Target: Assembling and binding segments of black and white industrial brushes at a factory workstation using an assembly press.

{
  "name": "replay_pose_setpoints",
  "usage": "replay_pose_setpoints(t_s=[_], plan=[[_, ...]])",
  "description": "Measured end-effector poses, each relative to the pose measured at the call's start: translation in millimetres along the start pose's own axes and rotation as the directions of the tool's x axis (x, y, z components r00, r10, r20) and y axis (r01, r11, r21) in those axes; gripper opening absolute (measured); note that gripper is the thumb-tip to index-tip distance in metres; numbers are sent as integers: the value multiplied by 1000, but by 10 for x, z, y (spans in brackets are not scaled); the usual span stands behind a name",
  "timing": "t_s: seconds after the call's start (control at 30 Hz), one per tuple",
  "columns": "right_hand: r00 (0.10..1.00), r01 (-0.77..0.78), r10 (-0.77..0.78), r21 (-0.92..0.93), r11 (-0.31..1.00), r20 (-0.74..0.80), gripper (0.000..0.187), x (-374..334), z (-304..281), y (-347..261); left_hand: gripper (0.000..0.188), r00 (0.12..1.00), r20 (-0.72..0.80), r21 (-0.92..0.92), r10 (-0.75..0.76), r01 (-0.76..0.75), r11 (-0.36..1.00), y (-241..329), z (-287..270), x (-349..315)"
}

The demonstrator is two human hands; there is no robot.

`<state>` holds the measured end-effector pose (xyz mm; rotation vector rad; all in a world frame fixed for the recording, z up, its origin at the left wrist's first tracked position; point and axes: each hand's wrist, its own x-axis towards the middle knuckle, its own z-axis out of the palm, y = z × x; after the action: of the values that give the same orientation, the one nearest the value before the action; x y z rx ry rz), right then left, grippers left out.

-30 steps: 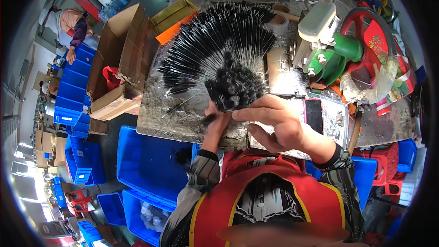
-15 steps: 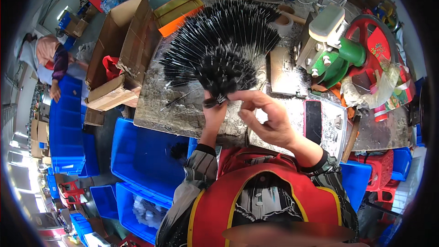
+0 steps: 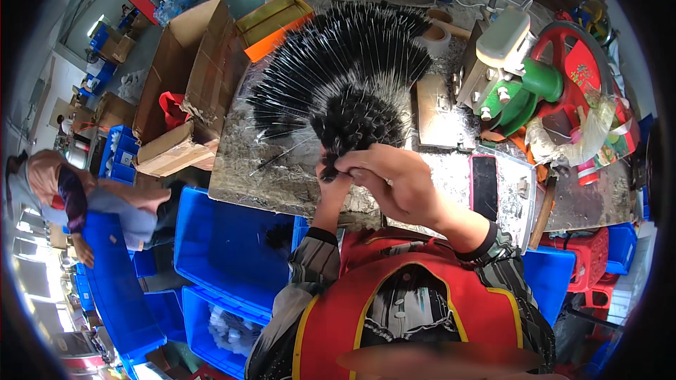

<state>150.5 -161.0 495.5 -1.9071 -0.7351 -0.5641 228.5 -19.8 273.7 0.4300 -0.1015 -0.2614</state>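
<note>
My left hand (image 3: 333, 190) is wrapped round a bundle of black bristle brushes with thin wire stems (image 3: 360, 121), held over the near part of the worktable. Against the near end of that bundle, my right hand (image 3: 403, 181) has its thumb and fingertips pressed together. What lies between those fingertips is hidden. Just beyond the bundle, a large fanned pile of similar black brushes with shiny wire stems (image 3: 324, 63) covers the table. One loose wire stem (image 3: 278, 155) sticks out from the pile's left side.
A cardboard box (image 3: 179, 84) and an orange tray (image 3: 282, 28) flank the pile's left. To the right stands a green machine with a red wheel (image 3: 517, 63). Blue bins (image 3: 225, 239) sit below the table's left edge. At far left a person (image 3: 63, 183) leans over a blue crate (image 3: 116, 288).
My right hand has moved left and its fingers have closed at the bundle's near end. The bundle shifted slightly right. At far left, the person and the blue crate have moved nearer.
</note>
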Motion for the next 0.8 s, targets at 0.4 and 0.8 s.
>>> replay_pose_setpoints(t_s=[0.4, 0.8], plan=[[677, -27, 119, 137, 990, -726, 22, -314, -597, -67, 24, 860, -19, 729, 511, -338, 596, 529, 776, -164], [890, -296, 355, 230, 927, -287, 13, -196, 114, 279, 22, 958, 43, 831, 285, -192, 522, 569, 522, -356]])
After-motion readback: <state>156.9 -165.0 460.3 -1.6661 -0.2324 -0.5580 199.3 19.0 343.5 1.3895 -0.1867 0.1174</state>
